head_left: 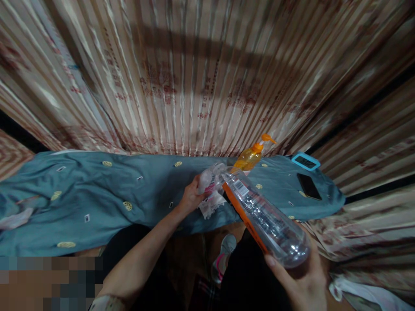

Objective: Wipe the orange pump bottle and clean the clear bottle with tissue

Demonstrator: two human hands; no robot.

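Head view: a striped curtain [194,86] hangs beyond both hands, with a blue-green cloth [155,183] spread in front of it, reaching out to either side of the left hand [191,195]. The right hand [303,276] curls round the base of a large clear bottle [269,220], which slants away toward the left hand. Farther out, between the hands, is an orange pump bottle [248,159]. The left hand's fingers close on a small clear container [207,180] by the large bottle's neck; contact there is unclear. Beyond the right hand lie a dark phone [309,186] and a blue-framed clock [305,161].
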